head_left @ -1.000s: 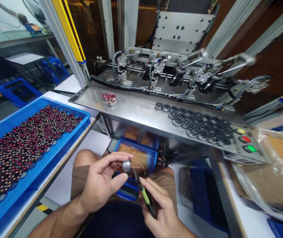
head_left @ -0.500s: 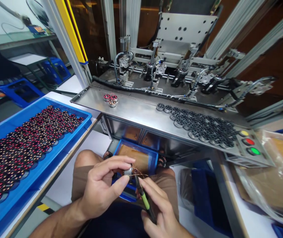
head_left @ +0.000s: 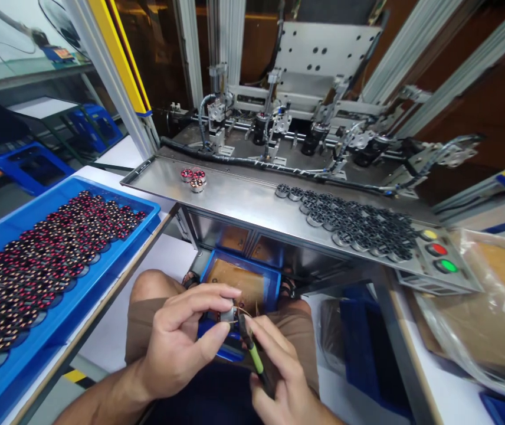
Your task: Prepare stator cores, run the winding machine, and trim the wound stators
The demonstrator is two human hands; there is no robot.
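Between the thumb and fingers of my left hand is a small round motor stator, its side facing up and partly covered by my fingers. Thin copper wire ends stick out from it to the right. My right hand is closed around a pair of cutting pliers with green and black handles. The jaws of the pliers are at the wire ends, close beside the stator; whether they bite on a wire I cannot tell.
A blue tray of wound stators stands at left. Three wound stators and many dark unwound ones sit on the metal ledge. Behind is a winding machine; buttons are at right. A blue bin lies below my hands.
The stator has turned slightly in my left fingers and the plier jaws have moved a little left, closer to it. The whole view has shifted slightly.
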